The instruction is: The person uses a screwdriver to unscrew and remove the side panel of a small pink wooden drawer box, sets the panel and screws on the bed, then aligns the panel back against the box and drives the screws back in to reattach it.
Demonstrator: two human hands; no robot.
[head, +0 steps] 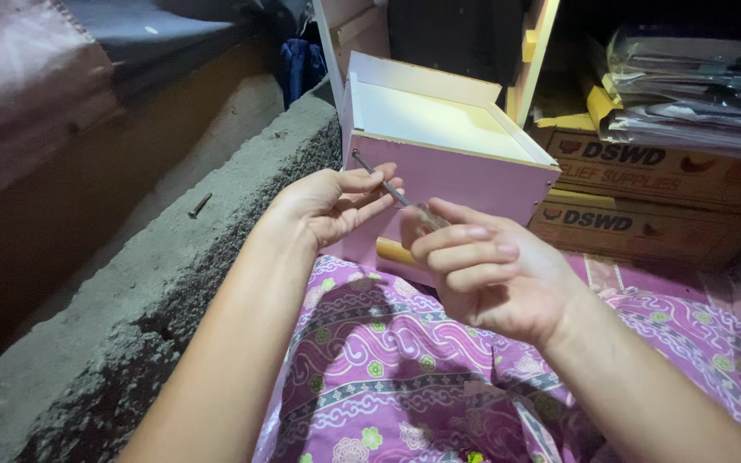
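Two brown cardboard boxes sit stacked beyond our right hand, each a long flat carton with dark block lettering and a small red mark on its face; we leave the print unread. On top of them, further back, lies a heap of clear plastic-wrapped bundles. Straight ahead of both hands stands a pink drawer box with a pale cream inside, open at the top.

Our left hand is turned palm up, fingers curled in, pinching the thin metal shaft of a screwdriver between thumb and fingertips. The shaft slants up and away from that hand, its tip touching the drawer's near left corner. Our right hand closes loosely around the screwdriver's clear handle, fingers folded over it and knuckles facing us, just beside the left hand. Both forearms reach out over a lap covered in purple patterned cloth.

Left of our left hand runs a rough concrete ledge, and a single screw lies beyond it, well apart.
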